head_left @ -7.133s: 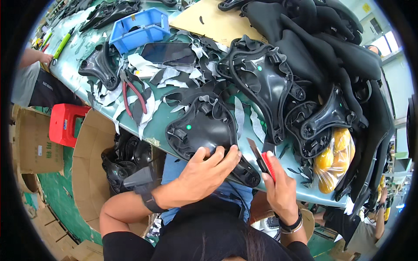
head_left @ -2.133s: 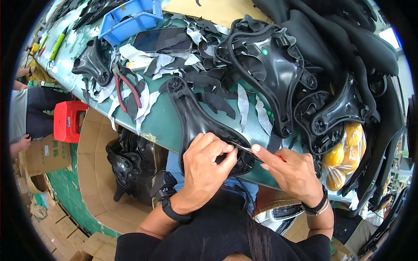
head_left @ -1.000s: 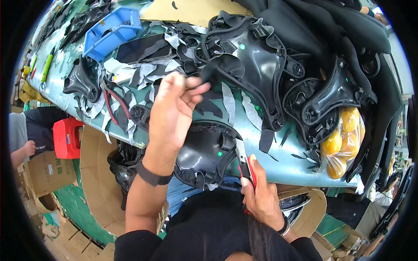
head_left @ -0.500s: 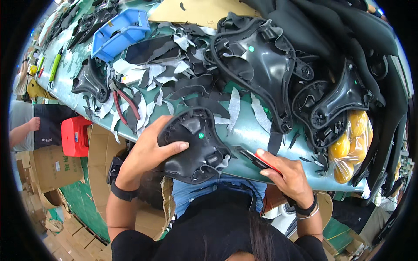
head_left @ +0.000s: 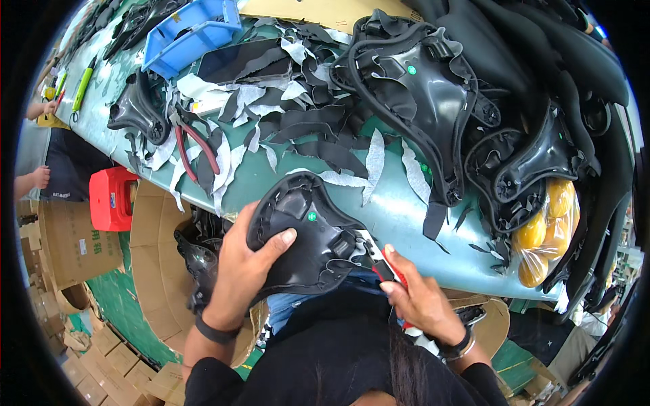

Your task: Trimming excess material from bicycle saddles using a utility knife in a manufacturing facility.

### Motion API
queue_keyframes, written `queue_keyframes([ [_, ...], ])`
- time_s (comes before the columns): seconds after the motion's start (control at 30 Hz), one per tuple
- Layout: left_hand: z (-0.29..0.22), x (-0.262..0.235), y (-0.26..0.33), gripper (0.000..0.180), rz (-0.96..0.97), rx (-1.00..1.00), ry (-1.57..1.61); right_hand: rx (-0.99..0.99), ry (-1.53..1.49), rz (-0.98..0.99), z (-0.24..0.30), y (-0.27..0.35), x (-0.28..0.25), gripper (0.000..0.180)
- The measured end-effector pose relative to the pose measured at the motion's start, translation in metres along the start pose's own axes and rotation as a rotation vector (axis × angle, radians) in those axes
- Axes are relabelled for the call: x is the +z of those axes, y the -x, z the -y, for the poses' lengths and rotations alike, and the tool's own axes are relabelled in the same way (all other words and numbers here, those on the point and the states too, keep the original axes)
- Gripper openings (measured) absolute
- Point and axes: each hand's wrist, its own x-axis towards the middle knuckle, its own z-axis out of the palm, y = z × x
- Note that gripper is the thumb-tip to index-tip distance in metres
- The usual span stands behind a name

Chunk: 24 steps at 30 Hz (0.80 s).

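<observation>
- The left hand (head_left: 245,265) gripped the black saddle (head_left: 308,233) at the table's (head_left: 399,210) near edge, thumb laid across its underside, fingers wrapped around its left rim.
- The right hand (head_left: 421,302) was clenched on a red knife (head_left: 386,266), the blade end touching the saddle's rim at about 4 o'clock.
- The saddle lay underside up, a small green dot showing near its middle.
- At 12 o'clock from it, scraps (head_left: 298,128) of black and white trim littered the green top.
- Red pliers (head_left: 196,145) lay at 10 o'clock, among the scraps.
- A blue bin (head_left: 193,34) sat far off at 11 o'clock.
- More saddles (head_left: 420,88) were piled at 1 o'clock; a bag of yellow fruit (head_left: 542,233) lay at 3 o'clock.
- A red stool (head_left: 112,198) stood at 9 o'clock, below the table.
</observation>
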Motion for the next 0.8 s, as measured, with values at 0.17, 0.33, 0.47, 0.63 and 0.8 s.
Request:
queue_keyframes([
  [0.17,0.012,0.023,0.036,0.05,-0.221,-0.028,0.042,0.305,-0.297,0.076,0.025,0.02,0.016,0.062],
  [0.33,0.033,0.035,0.056,0.055,-0.318,-0.016,0.08,0.381,-0.351,0.109,0.026,0.042,0.013,0.062],
  [0.47,0.025,0.03,0.056,0.055,-0.32,0.031,0.025,0.308,-0.248,0.047,0.018,0.048,-0.003,0.064],
  [0.63,0.019,0.024,0.053,0.058,-0.176,0.074,0.027,-0.299,0.063,-0.294,0.005,-0.018,-0.004,0.067],
  [0.8,0.032,0.012,0.049,0.06,-0.219,0.162,-0.094,-0.414,0.146,-0.096,0.023,-0.045,0.005,0.053],
])
